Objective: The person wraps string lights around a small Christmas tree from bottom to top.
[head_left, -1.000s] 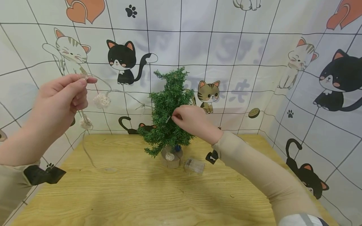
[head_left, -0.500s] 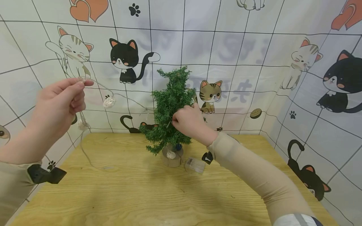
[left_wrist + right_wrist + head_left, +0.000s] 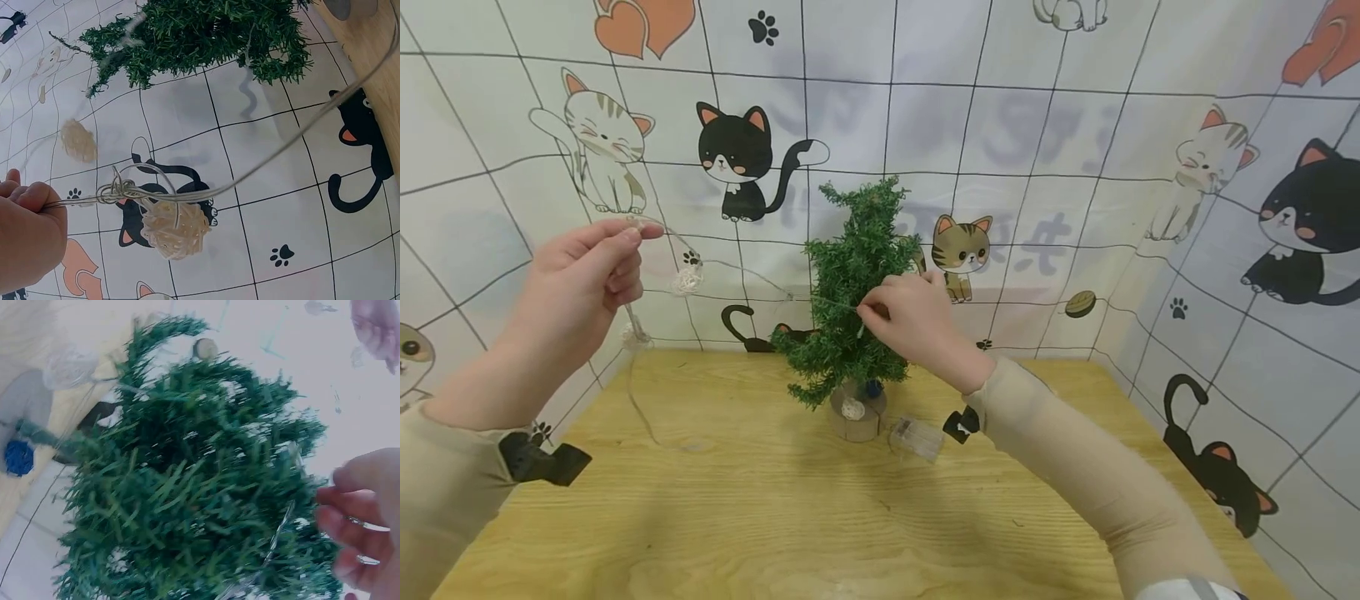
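Left of centre, the left hand [image 3: 583, 271] is pinching a thin, pale cord [image 3: 200, 195] bearing white woven balls [image 3: 175, 229] (other fingers curled in); mid-frame, the right hand [image 3: 910, 321] is pinching the cord before a bushy green artificial tree [image 3: 853, 267], which is standing upright.

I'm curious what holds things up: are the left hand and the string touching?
Touching: the left wrist view shows the left hand gripping the string, which runs into its fingers.
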Demonstrator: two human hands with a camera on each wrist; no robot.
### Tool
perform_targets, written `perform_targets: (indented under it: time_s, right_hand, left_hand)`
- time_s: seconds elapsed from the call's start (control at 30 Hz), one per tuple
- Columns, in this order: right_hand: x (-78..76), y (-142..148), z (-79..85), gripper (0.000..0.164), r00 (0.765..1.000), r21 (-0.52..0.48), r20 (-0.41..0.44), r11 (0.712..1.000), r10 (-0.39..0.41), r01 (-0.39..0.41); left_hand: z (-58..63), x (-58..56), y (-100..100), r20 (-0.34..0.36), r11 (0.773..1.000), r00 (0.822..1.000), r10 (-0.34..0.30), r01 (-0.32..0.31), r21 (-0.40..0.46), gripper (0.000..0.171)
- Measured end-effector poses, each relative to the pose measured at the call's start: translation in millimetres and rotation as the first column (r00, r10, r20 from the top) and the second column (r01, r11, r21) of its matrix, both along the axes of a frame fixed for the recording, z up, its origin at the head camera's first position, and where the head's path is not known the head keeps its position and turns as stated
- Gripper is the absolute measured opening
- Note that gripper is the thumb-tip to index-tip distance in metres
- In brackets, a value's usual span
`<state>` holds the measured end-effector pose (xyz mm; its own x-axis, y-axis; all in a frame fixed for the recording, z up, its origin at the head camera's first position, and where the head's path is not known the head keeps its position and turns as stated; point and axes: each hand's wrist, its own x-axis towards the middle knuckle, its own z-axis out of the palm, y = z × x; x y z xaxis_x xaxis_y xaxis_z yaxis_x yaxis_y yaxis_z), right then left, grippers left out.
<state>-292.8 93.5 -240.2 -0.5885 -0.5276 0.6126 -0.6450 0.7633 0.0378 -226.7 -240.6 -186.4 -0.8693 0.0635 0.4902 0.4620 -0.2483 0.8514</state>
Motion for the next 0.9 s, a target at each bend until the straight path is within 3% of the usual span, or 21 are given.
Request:
perform_targets:
  time_s: [0.07,0.13,0.2,0.27,0.33,0.4,0.5,0.57,0.63,0.7,0.8,0.9]
  right_hand:
    - [5.9,-2,-1.8,0.016,0.987,-0.088,-0.069,0.985,0.145,-0.151]
    - [14.1,-7,-5.4,0.014,0.948,-0.126,-0.125,0.943,0.292,-0.307]
    - [23.6,-17,-10.1,0.011,0.905,-0.130,-0.123,0.897,0.407,-0.422]
    - [33.2,-30,-14.9,0.008,0.876,-0.145,-0.043,0.865,0.480,-0.480]
    - [40.2,-41,-19.7,0.013,0.856,-0.186,0.108,0.856,0.506,-0.483]
    - [44.2,-53,-24.5,0.022,0.809,-0.256,0.271,0.850,0.521,-0.461]
    - [42.1,-72,-31.3,0.038,0.694,-0.378,0.471,0.835,0.545,-0.399]
    - [37.7,-87,-35.3,0.045,0.592,-0.450,0.568,0.818,0.572,-0.358]
    - [32.9,-103,-38.7,0.049,0.472,-0.522,0.640,0.793,0.607,-0.313]
    - [29.2,-118,-41.3,0.050,0.351,-0.582,0.681,0.766,0.643,-0.274]
    - [27.4,-136,-43.9,0.047,0.195,-0.648,0.699,0.724,0.688,-0.234]
    - [30.0,-147,-43.1,0.043,0.075,-0.694,0.687,0.684,0.722,-0.223]
  left_hand:
    - [-0.6,-0.3,1,0.001,1.000,1.000,-0.001,0.001,0.007,0.019]
    - [-0.3,-0.5,2,-0.001,1.000,1.000,-0.006,0.006,0.011,0.018]
    - [0.9,-0.5,4,-0.005,1.000,1.000,-0.013,0.013,0.020,0.017]
    - [2.6,-0.4,7,-0.013,0.999,1.000,-0.018,0.019,0.029,0.018]
    - [4.3,-0.9,11,-0.018,0.999,0.999,-0.027,0.027,0.041,0.017]
    - [5.4,-1.4,15,-0.018,0.998,0.999,-0.033,0.034,0.044,0.017]
    - [8.7,-2.0,21,-0.023,0.999,0.999,-0.031,0.032,0.042,0.019]
    - [10.5,-1.7,24,-0.031,0.998,0.999,-0.033,0.035,0.052,0.021]
    - [12.2,-1.3,27,-0.045,0.997,0.998,-0.037,0.040,0.067,0.022]
    - [13.6,-0.9,30,-0.053,0.995,0.998,-0.046,0.050,0.084,0.022]
    - [15.3,-0.6,34,-0.058,0.993,0.997,-0.054,0.060,0.102,0.023]
    - [17.6,-0.8,38,-0.058,0.993,0.997,-0.047,0.053,0.109,0.024]
